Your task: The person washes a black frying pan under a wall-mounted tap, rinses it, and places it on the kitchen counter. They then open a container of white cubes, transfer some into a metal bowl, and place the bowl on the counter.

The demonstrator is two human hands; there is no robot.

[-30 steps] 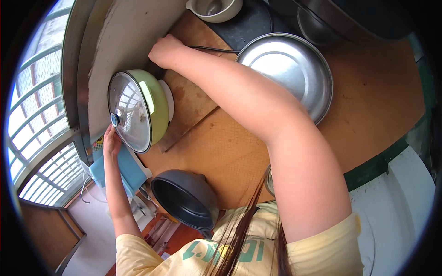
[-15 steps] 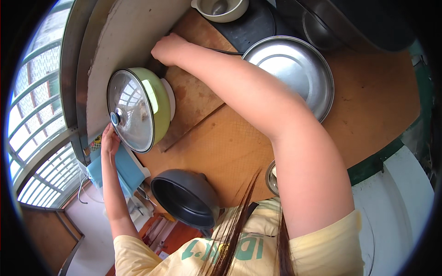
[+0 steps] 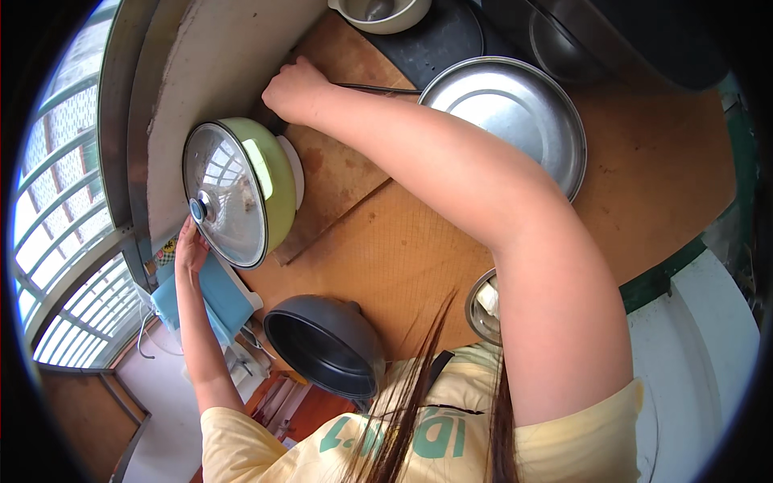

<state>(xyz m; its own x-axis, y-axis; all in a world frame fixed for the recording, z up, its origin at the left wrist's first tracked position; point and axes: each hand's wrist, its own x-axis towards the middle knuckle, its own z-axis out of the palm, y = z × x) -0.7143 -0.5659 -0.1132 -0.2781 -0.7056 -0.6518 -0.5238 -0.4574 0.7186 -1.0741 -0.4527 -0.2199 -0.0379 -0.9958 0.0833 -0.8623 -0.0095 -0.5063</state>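
Observation:
A light green pot (image 3: 282, 193) with a white base stands at the left by the wall, covered by a glass lid (image 3: 229, 173) with a dark-rimmed knob. My left hand (image 3: 191, 245) grips the pot's near left edge, its fingers at the lid's rim just below the knob. Reaching across the board, my right hand (image 3: 296, 90) is closed low against the wall, beyond the pot. What its fingers hold is hidden. A black cord (image 3: 374, 88) runs along the surface from beside my right wrist toward a steel dish.
The round steel dish (image 3: 515, 97) lies partly under my right forearm. A dark deep pan (image 3: 322, 346) sits at the near edge, beside a blue box (image 3: 205, 294). A small metal bowl (image 3: 481, 318) holds something white. A cream pot (image 3: 394, 18) stands on a black hob (image 3: 439, 52).
The view has shifted slightly, and my right elbow has moved a little to the right, uncovering more of the small bowl. Both hands keep their places by the pot and wall.

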